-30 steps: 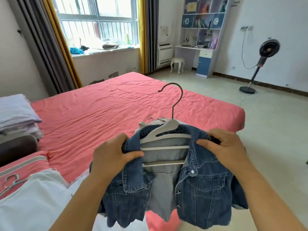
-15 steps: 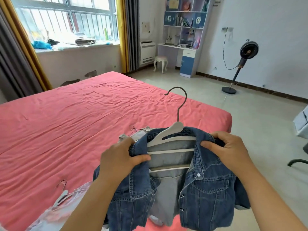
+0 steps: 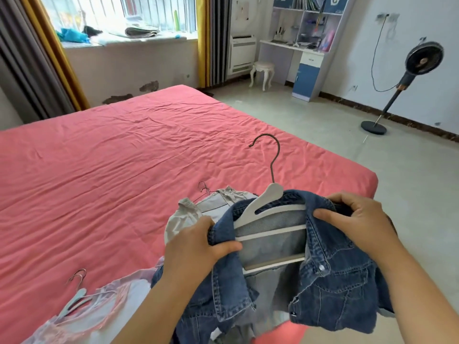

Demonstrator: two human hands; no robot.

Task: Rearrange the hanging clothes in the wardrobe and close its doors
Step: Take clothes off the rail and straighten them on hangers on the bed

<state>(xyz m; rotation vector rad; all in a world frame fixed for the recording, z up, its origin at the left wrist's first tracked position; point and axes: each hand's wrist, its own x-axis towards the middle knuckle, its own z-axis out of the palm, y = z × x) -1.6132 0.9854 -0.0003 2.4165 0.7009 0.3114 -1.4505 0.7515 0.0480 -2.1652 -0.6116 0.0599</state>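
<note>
A blue denim jacket (image 3: 330, 291) hangs on a white hanger (image 3: 267, 202) with a dark metal hook, held up over the near edge of the bed. My left hand (image 3: 196, 247) grips the jacket's left collar and shoulder. My right hand (image 3: 360, 219) grips the right collar and shoulder. Behind the jacket a beige garment (image 3: 188, 214) on a wire hanger lies on the bed. A pale pink and white garment (image 3: 104, 304) on a light hanger lies at the lower left. The wardrobe is not in view.
The bed with a red sheet (image 3: 111, 170) fills the left and middle. Bare floor (image 3: 372, 165) lies to the right, with a standing fan (image 3: 407, 80), a desk with shelves (image 3: 305, 45) and a white stool (image 3: 262, 73) at the far wall. Curtains (image 3: 32, 60) frame the window.
My view has swung to the right and dipped, so the folded stack at the left has left the frame. Both hands keep the same hold on the jacket.
</note>
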